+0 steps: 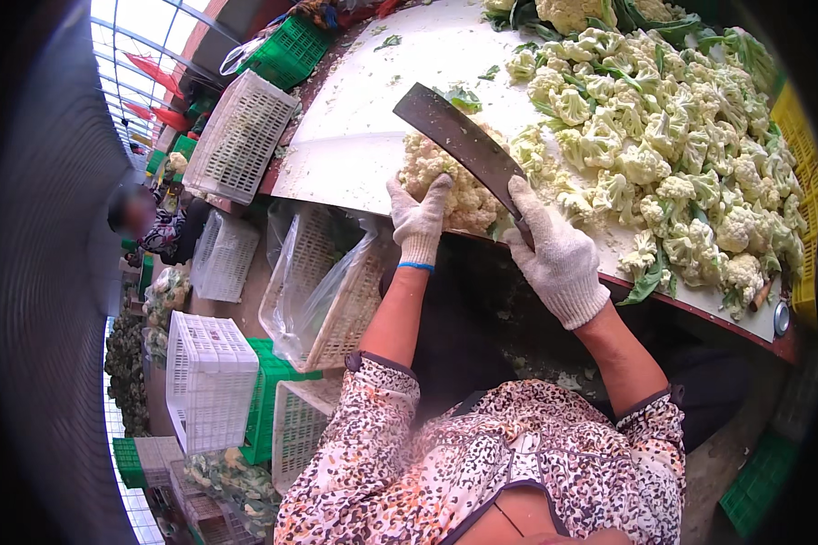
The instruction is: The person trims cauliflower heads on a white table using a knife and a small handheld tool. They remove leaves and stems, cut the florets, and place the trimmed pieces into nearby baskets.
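Note:
My left hand (419, 210), in a white knit glove with a blue cuff edge, grips a cauliflower head (465, 201) at the table's front edge. Thumb and fingers are spread against its near side. In my gloved right hand (552, 248) is the handle of a broad, dark-bladed cleaver (460, 139). Its blade slants up to the left over the cauliflower and hides part of it; whether they touch I cannot tell. A large heap of cut cauliflower florets (647, 150) with green leaves lies right of the cleaver on the white tabletop (354, 116).
A white plastic crate (242, 136) sits at the table's left end, near a green crate (293, 51). Below, a plastic-lined crate (347, 306) stands by my left arm. A yellow crate (801, 197) borders the heap. Another person (163, 228) is at the far left.

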`<act>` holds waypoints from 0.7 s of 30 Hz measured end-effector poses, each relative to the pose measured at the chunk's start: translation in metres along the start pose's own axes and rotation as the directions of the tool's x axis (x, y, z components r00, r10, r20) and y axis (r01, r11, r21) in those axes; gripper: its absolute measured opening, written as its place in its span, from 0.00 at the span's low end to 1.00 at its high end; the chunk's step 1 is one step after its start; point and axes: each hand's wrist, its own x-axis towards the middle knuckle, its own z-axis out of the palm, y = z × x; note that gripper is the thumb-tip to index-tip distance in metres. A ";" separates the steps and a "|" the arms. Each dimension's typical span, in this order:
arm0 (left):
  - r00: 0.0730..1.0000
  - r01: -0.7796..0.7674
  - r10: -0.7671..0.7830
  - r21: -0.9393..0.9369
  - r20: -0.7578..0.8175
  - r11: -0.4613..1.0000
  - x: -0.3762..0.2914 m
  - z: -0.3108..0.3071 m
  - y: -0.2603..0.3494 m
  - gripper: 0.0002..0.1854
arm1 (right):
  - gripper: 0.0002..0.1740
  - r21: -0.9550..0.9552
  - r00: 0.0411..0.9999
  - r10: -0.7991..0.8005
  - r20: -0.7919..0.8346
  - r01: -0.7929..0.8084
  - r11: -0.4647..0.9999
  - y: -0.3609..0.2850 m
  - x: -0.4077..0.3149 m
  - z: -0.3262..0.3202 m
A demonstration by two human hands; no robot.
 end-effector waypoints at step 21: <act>0.998 -0.023 0.024 0.016 -0.061 1.000 -0.012 0.014 0.016 0.47 | 0.31 0.069 0.982 0.132 0.131 -0.142 0.987 0.039 0.043 -0.001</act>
